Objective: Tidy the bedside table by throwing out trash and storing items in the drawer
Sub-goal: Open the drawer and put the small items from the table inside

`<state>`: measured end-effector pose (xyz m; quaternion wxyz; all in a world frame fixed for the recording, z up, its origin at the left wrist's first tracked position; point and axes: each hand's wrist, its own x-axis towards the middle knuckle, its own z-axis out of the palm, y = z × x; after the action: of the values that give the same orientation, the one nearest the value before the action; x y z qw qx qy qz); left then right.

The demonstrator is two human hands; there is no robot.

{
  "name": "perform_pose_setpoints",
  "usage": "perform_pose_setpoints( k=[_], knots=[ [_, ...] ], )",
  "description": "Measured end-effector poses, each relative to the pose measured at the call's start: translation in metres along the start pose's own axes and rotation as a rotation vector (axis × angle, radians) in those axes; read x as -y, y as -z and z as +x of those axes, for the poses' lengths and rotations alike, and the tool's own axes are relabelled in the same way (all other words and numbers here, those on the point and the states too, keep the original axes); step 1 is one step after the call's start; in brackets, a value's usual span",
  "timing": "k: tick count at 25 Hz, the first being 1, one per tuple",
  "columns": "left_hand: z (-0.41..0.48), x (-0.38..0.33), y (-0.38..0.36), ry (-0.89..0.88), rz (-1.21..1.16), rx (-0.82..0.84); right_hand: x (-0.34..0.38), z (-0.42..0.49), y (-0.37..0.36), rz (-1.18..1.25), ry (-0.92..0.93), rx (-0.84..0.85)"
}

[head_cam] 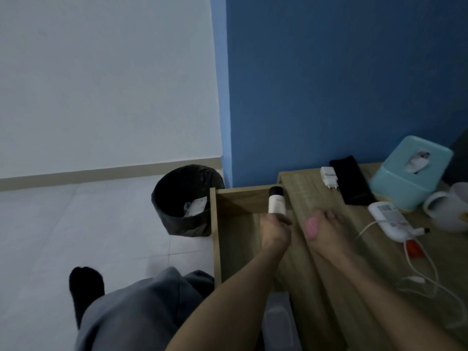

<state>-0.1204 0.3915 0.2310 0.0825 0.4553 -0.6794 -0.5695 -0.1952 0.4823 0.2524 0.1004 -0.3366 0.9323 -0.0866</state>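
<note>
My left hand grips a white bottle with a black cap and holds it over the open wooden drawer. My right hand holds a small pink object above the front of the bedside table. On the tabletop lie a white charger plug, a black case, a white device with a label and a white cable. A black-lined trash bin with paper inside stands on the floor left of the drawer.
A teal tissue box and a white mug sit at the table's back right against the blue wall. A small red item lies by the cable. My knee in grey trousers and a black sock are at the lower left on the pale tile floor.
</note>
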Motion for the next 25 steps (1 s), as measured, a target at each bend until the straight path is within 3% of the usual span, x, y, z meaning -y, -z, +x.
perform_pose_setpoints(
  k=[4,6,9,12,17,20,25],
  knots=[
    [-0.019,0.06,0.034,0.155,0.067,-0.13,0.041,-0.016,-0.025,-0.011,0.176,-0.016],
    [-0.021,0.078,0.043,0.294,-0.009,-0.191,0.057,-0.02,-0.049,-0.027,0.227,0.023],
    [-0.019,0.095,0.043,0.364,-0.087,-0.155,0.062,-0.019,-0.089,-0.017,0.126,0.212],
    [-0.025,0.108,0.039,0.324,0.063,-0.166,0.051,-0.016,-0.134,0.017,0.042,0.316],
    [-0.023,0.122,0.025,0.246,-0.087,-0.232,0.049,-0.009,-0.172,-0.069,0.059,0.268],
    [-0.027,0.12,0.019,0.158,0.063,-0.336,0.053,-0.008,-0.17,-0.079,0.056,0.268],
    [-0.017,0.121,0.026,0.1,0.351,-0.201,0.059,-0.009,-0.153,0.021,0.05,0.224]
  ],
)
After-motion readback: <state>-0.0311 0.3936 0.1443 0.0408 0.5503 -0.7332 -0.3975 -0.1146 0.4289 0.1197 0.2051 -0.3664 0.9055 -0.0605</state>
